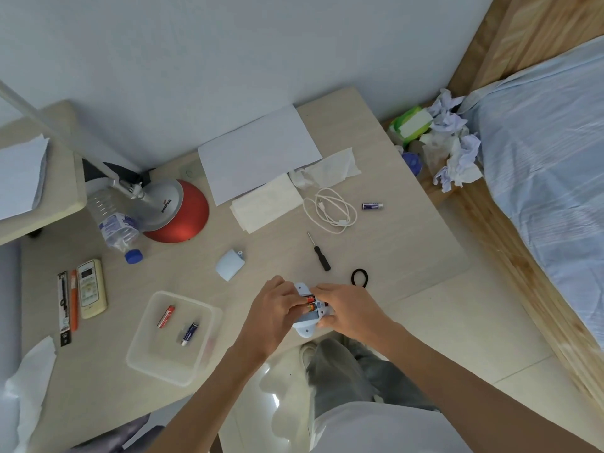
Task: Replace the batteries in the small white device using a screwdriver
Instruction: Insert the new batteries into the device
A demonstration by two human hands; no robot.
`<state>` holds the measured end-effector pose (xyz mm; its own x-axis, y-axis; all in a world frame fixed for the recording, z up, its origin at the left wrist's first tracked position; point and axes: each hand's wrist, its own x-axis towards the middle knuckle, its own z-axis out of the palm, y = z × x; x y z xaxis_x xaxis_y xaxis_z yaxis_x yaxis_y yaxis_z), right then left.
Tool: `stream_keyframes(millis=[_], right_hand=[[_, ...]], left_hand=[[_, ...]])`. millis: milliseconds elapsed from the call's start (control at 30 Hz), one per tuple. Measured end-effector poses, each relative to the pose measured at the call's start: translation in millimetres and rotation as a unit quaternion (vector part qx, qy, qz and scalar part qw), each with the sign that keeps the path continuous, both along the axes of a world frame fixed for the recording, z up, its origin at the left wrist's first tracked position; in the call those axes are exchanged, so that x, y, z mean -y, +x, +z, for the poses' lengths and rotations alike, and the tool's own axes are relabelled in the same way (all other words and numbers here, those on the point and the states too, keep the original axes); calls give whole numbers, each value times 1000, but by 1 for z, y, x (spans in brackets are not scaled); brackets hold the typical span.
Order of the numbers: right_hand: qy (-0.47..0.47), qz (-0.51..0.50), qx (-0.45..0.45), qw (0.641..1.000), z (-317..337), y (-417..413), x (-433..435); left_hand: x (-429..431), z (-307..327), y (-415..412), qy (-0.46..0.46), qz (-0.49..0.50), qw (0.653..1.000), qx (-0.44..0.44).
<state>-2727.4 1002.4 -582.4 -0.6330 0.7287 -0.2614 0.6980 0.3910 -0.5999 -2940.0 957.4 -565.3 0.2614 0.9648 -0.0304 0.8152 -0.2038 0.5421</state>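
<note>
Both hands hold the small white device (307, 317) at the near edge of the pale wood-grain desk (392, 250). The right hand (346, 310) cups its rounded plastic shell; the left hand (276, 310) pinches at the orange batteries (309, 304) seated in its open compartment. The black-handled screwdriver (318, 251) lies just beyond, and the curved battery cover (229, 264) to its left. A clear plastic container (143, 354) holds two loose cylindrical batteries (178, 325).
</note>
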Motion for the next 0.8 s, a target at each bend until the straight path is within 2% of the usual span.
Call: stream_keyframes(millis=[300, 467, 633, 800], right_hand=[[-1, -5, 2, 1000, -3, 2, 2], [6, -7, -21, 1000, -5, 3, 3], [3, -7, -13, 1000, -9, 0, 3], [14, -18, -26, 999, -11, 0, 4]], left_hand=[[-112, 52, 51, 37, -6, 999, 39], [-180, 38, 99, 18, -45, 998, 41], [-220, 11, 137, -6, -99, 995, -18], [-238, -21, 152, -26, -91, 994, -47]])
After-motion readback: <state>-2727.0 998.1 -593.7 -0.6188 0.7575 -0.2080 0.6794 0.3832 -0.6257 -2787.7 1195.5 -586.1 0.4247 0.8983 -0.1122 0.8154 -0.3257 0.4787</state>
